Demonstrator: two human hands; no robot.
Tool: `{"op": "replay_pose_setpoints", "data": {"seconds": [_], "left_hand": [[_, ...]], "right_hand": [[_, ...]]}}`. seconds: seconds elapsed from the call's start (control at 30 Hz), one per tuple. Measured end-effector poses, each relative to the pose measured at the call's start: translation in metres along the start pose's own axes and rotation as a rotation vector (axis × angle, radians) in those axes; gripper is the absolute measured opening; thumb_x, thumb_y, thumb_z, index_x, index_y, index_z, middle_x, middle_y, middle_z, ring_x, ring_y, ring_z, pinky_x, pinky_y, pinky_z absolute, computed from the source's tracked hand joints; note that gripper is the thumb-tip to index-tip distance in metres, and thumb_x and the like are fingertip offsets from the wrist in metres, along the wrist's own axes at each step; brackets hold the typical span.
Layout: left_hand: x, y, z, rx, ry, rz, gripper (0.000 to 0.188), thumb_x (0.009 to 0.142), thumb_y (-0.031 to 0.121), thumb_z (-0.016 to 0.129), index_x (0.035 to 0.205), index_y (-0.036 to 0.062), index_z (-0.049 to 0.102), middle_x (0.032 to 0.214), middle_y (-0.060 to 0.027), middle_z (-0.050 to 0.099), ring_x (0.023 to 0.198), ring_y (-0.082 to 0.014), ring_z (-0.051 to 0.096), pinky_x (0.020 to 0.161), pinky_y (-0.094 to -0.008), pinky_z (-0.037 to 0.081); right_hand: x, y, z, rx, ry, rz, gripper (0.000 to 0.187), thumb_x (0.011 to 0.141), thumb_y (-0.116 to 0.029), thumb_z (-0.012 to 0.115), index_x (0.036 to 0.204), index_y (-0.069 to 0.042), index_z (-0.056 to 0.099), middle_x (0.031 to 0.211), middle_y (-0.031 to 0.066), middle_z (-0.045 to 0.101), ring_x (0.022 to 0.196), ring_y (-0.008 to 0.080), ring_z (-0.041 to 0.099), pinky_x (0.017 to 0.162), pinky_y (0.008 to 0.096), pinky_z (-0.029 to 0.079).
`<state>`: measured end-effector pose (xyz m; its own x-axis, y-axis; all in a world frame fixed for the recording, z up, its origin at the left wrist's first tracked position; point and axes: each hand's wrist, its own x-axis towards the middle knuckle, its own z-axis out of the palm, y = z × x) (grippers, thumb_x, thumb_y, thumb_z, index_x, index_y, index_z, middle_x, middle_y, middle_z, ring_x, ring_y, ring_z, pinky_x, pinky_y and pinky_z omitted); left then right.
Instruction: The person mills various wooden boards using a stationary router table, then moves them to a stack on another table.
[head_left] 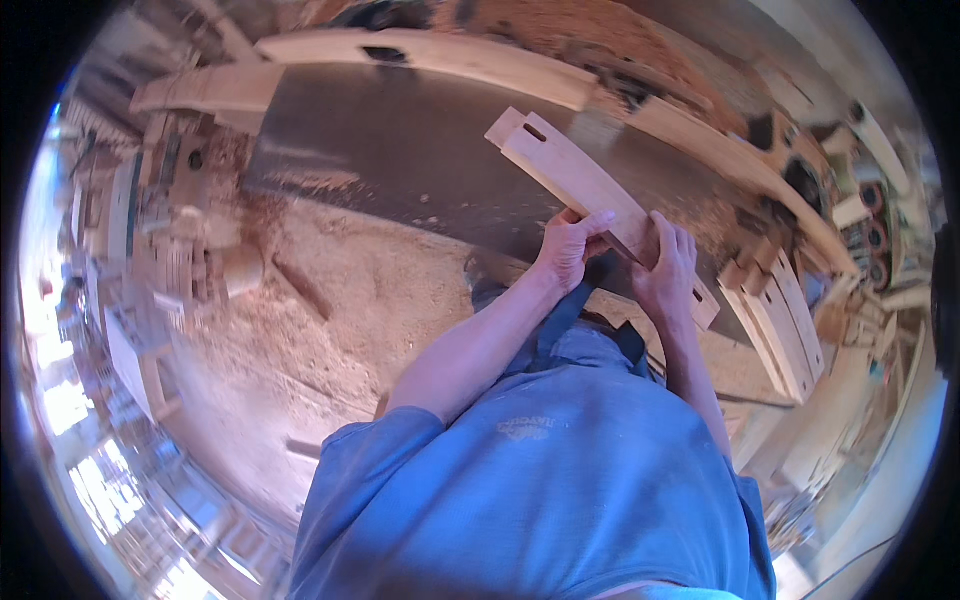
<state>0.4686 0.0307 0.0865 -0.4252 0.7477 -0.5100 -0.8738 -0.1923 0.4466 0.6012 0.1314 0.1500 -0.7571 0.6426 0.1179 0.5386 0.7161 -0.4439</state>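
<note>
Between my two hands is a pale wooden rail (585,180) with a stepped tenon at its far left end and a small slot cut near that end. It lies at a slant over the near edge of a dark metal machine table (400,140). My left hand (573,245) grips its near edge around the middle, thumb on top. Farther along toward the near right end, my right hand (668,265) is closed around it, fingers over the face. Parts of the rail are covered by both hands.
A long wooden fence (480,62) with an oval hole runs along the table's far side. On the table's right end lie several similar slotted wooden pieces (780,325). Sawdust (350,290) covers the floor at left, with a wood offcut (300,288) on it. Stacked wooden parts (190,270) stand farther left.
</note>
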Motion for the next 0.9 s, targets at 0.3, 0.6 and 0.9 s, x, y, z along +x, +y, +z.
{"op": "replay_pose_setpoints", "data": {"seconds": [0.3, 0.6, 0.9], "left_hand": [[0.002, 0.128, -0.121, -0.161, 0.197, 0.14, 0.021, 0.09, 0.019, 0.069, 0.107, 0.0073, 0.067, 0.098, -0.0077, 0.072, 0.095, -0.0215, 0.071, 0.088, -0.0392, 0.06], [0.004, 0.139, -0.174, -0.032, 0.304, 0.182, 0.033, 0.092, 0.018, 0.066, 0.122, 0.0094, 0.055, 0.099, -0.0068, 0.068, 0.077, -0.0198, 0.066, 0.068, -0.0361, 0.056], [-0.078, 0.12, -0.223, -0.129, 0.494, 0.259, 0.019, 0.096, 0.019, 0.063, 0.111, 0.0093, 0.06, 0.101, -0.008, 0.07, 0.082, -0.0199, 0.069, 0.072, -0.0351, 0.055]], "right_hand": [[0.046, -0.063, 0.042, -0.032, -0.217, -0.103, 0.064, 0.071, -0.007, 0.079, 0.132, -0.008, 0.057, 0.121, 0.0169, 0.063, 0.115, 0.0385, 0.058, 0.102, 0.048, 0.045], [0.086, -0.102, 0.11, -0.032, -0.193, -0.267, 0.061, 0.069, -0.005, 0.079, 0.127, -0.002, 0.062, 0.114, 0.0199, 0.064, 0.109, 0.0405, 0.059, 0.096, 0.0491, 0.049], [0.153, -0.076, 0.138, 0.023, -0.265, -0.392, 0.077, 0.066, -0.001, 0.081, 0.138, -0.002, 0.055, 0.13, 0.0202, 0.061, 0.123, 0.039, 0.057, 0.109, 0.0472, 0.045]]}}
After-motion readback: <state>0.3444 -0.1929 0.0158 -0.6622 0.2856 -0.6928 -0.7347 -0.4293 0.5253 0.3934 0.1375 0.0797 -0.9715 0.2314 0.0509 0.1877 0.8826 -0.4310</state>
